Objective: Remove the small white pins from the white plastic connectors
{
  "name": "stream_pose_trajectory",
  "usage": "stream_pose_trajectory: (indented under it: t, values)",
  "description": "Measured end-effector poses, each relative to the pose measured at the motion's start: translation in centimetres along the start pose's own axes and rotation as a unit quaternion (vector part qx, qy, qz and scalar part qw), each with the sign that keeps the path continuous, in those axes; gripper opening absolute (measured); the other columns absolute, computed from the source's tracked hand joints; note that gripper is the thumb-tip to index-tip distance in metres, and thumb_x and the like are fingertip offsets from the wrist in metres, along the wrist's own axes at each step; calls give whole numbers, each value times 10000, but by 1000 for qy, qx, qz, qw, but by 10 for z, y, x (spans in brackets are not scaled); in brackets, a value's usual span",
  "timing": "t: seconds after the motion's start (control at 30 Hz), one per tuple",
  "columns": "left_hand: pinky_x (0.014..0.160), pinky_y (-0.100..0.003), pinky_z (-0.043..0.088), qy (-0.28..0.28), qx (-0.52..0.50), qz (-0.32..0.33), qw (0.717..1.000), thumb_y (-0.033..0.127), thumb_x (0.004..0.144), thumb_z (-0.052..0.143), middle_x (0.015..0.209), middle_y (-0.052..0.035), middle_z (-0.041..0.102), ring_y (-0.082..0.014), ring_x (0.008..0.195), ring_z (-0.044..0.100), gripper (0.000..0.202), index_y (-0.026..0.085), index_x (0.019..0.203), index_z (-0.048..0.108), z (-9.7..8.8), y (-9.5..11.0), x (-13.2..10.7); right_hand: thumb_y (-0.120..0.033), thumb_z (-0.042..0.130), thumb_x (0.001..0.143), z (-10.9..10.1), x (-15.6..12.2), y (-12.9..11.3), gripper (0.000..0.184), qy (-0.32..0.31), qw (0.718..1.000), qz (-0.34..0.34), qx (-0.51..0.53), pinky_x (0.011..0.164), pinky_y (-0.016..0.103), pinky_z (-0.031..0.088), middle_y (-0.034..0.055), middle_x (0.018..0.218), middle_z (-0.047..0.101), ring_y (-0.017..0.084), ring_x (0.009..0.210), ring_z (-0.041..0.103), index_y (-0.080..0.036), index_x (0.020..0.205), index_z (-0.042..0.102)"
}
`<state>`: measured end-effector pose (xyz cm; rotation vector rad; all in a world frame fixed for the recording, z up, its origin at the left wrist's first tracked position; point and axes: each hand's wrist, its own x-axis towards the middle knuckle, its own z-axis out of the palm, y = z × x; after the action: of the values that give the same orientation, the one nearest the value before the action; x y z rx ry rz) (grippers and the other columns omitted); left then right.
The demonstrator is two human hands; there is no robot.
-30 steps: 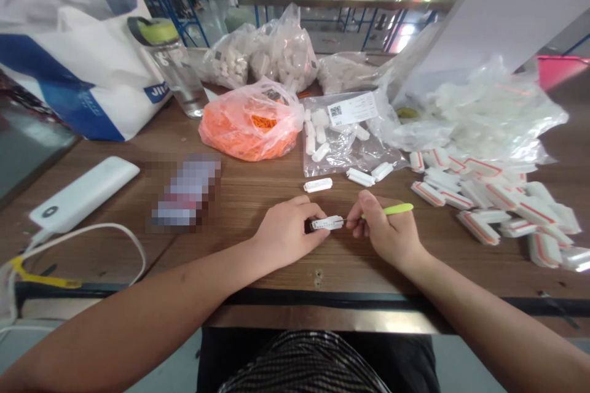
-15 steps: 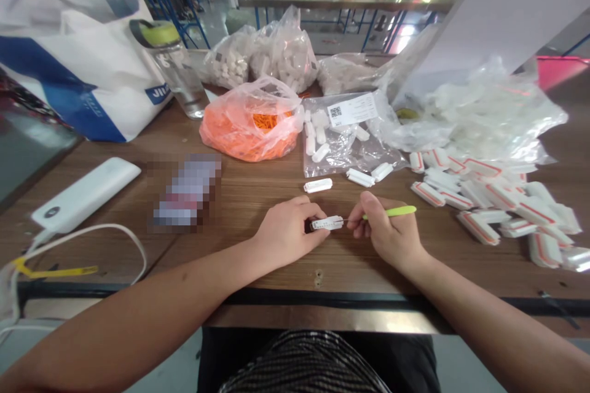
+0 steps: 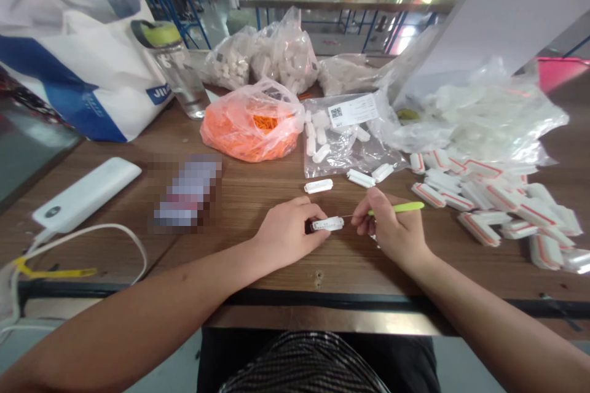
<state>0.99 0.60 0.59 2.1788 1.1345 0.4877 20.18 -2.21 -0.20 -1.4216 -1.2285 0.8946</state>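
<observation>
Green-handled pick (image 3: 396, 207) had drawn back toward 3 o'clock from the white plastic tag (image 3: 327, 223) pinched in the left hand (image 3: 288, 234) (the right hand (image 3: 389, 232) pinched the pick between thumb and fingers).

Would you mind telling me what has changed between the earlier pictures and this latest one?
The right hand has moved rightward, away from the left hand, carrying the green-handled tool with it. Nothing was taken up or let go. The left hand still grips the white plastic piece, and the orange-filled plastic bag and the red-striped white pieces stayed where they were.
</observation>
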Motion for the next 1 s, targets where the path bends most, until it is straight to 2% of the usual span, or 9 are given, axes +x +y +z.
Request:
stream_pose_trajectory:
  t: [0.27, 0.47, 0.73, 1.0]
  values:
    - [591, -261, 417, 2, -5, 1, 1000, 256, 769, 680, 806, 3, 619, -106, 589, 516, 137, 213, 892, 722, 1, -1, 0, -490, 495, 899, 1, 0, 2, 499, -4, 1000, -1, 6, 354, 198, 384, 32, 493, 613, 82, 361, 523, -156, 547, 611]
    - [597, -266, 418, 4, -1, -1, 1000, 266, 770, 681, 800, 6, 614, -109, 596, 519, 136, 218, 891, 723, 1, -2, 0, -538, 472, 899, 1, 1, 1, 534, -20, 999, -1, -24, 348, 205, 375, 37, 486, 612, 92, 356, 528, -159, 547, 603]
    - [580, -259, 418, 7, -10, 5, 1000, 272, 778, 674, 801, 4, 610, -113, 601, 520, 149, 219, 909, 720, 1, -2, 0, -443, 411, 964, -2, -5, -3, 515, -72, 983, -106, -127, 457, 220, 443, 17, 485, 602, 96, 416, 559, -164, 587, 621]
    - [581, -261, 419, 7, -11, 4, 1000, 261, 768, 682, 791, 6, 618, -112, 592, 515, 133, 221, 889, 721, 1, -2, 0, -502, 434, 944, -4, -3, 4, 539, -44, 998, -42, -24, 367, 201, 390, 34, 520, 630, 86, 377, 543, -155, 576, 621]
